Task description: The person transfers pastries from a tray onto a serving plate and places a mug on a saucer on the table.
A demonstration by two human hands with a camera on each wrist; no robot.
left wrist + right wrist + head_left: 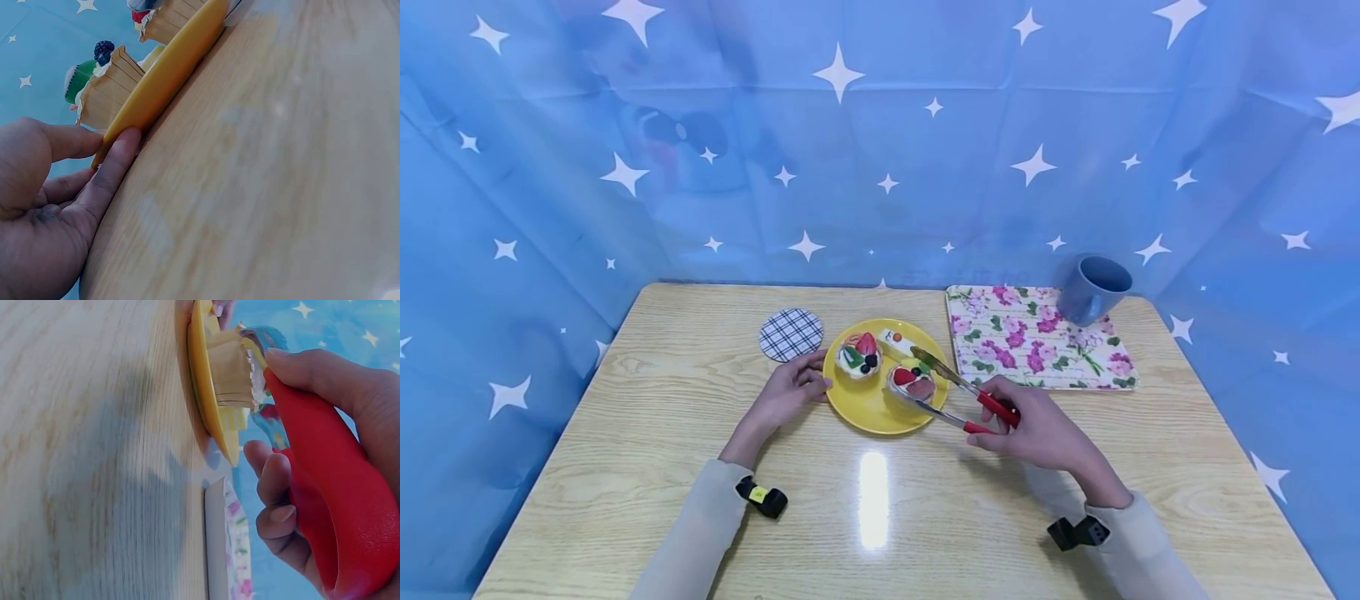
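My left hand (787, 390) pinches the left rim of a yellow plate (868, 421); in the left wrist view its thumb and fingers lie on either side of the edge. On the plate sit two fruit-topped cupcakes and a white cake slice (895, 342). The left cupcake (859, 357) carries strawberry, green fruit and dark berries. My right hand (1037, 423) grips red-handled tongs (312, 437), whose arms straddle the right cupcake (912, 382). Whether the tong tips press on that cupcake, I cannot tell. In the right wrist view, its pleated case stands on the plate.
Behind the plate's left side lies a round checked coaster (791, 334). A floral board (1015, 342) lies to the right, with a blue mug (1093, 290) standing on its far right corner. A blue starry curtain (880, 125) hangs behind the wooden table (647, 433).
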